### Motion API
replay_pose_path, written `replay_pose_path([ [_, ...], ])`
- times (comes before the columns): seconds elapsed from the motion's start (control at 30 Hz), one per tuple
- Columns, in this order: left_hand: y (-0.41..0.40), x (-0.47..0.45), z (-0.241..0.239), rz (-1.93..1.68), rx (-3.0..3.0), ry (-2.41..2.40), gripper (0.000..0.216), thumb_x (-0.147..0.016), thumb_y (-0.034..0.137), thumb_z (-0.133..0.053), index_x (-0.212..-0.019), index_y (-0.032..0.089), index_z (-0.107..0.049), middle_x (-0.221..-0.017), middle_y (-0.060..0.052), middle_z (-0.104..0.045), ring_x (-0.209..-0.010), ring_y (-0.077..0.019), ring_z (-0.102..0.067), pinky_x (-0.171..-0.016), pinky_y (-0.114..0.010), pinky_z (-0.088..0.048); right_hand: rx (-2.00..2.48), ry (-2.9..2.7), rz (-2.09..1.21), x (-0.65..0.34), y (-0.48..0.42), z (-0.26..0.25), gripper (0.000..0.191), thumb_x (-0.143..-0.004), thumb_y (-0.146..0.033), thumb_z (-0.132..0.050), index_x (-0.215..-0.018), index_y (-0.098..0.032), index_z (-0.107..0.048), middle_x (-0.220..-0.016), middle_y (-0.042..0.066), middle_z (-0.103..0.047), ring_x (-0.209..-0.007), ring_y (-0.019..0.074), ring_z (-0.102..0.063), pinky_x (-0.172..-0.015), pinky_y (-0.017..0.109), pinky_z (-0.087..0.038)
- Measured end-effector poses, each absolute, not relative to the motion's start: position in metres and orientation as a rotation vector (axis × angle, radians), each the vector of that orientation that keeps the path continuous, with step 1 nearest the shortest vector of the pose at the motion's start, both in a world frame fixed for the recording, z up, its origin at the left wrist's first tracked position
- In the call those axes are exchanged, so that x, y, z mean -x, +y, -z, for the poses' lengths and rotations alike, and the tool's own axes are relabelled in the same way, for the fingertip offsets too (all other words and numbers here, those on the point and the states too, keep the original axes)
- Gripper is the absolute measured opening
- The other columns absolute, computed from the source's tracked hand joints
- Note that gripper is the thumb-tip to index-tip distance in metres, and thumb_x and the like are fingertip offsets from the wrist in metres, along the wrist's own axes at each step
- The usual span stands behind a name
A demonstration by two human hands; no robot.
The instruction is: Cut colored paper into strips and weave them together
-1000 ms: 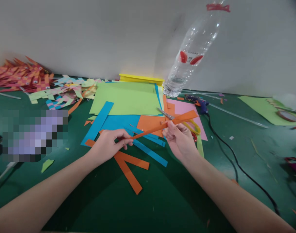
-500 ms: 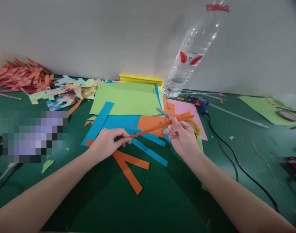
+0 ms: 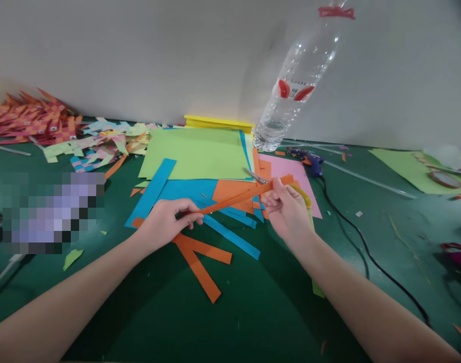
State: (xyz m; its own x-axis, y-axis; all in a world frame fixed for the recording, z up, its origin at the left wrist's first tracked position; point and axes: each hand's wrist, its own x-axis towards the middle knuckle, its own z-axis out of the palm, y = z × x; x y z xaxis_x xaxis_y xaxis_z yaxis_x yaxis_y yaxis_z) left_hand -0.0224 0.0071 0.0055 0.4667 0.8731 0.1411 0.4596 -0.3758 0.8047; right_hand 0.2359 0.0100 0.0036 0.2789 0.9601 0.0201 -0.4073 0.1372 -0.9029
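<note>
I hold a long orange paper strip between both hands above the green table. My left hand pinches its near end, fingers closed. My right hand grips the strip's far part, fingers closed around it. Scissors with yellow handles lie just behind my right hand, their blades pointing left. Under the strip lie blue strips and two more orange strips.
Light green sheets, blue, orange and pink paper are stacked ahead. A clear plastic bottle stands at the wall. A glue gun with a black cord lies right. Woven paper pieces are piled at the left.
My right hand has slid a little right and away along the orange strip, and the strip's far end has dropped lower. My left hand has barely moved.
</note>
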Motion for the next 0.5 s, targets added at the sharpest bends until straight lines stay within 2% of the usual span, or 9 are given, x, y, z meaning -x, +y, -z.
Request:
replay_pose_path([
  [0.23,0.0082,0.0225,-0.0078,-0.772,-1.925,1.108,0.020,-0.087,0.033,-0.060,-0.074,0.021,-0.069,-0.071,-0.002,-0.072,-0.056,-0.0128,-0.063,-0.055,-0.022,-0.050,0.939,-0.704,-1.147,-0.2384,0.0123,-0.0057,0.044,-0.054,-0.042,-0.089,-0.046,-0.021,-0.051,-0.048,-0.007,-0.044,-0.046,0.0061,-0.036,-0.046,0.026,-0.035],
  [0.5,0.0126,0.0247,-0.0044,-0.795,-1.930,1.141,0.021,-0.088,0.034,-0.059,-0.077,0.019,-0.068,-0.074,-0.003,-0.072,-0.056,-0.0121,-0.062,-0.057,-0.022,-0.050,0.983,-0.796,-1.050,-0.2424,0.0140,-0.0026,0.041,-0.059,-0.043,-0.086,-0.050,-0.021,-0.054,-0.051,-0.006,-0.049,-0.046,0.0064,-0.039,-0.046,0.026,-0.035],
])
